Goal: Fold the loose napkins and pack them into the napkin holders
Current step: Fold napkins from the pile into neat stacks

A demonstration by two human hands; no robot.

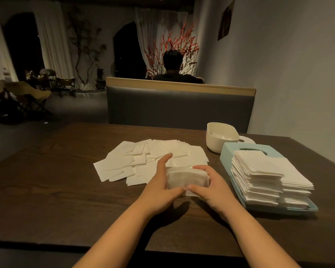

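Both hands are gripping a small stack of folded napkins [188, 178] on the dark table [56, 180]: the left hand [162, 182] and right hand [211, 182] are clasping its sides. Loose napkins [143, 157] are lying just behind, and a blue napkin holder [228, 151] is carrying tall folded piles [263, 175] to the right.

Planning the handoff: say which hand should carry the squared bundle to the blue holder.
Right. The right hand already grips the bundle on the side nearest the blue holder; the left hand would probably have to cross over.
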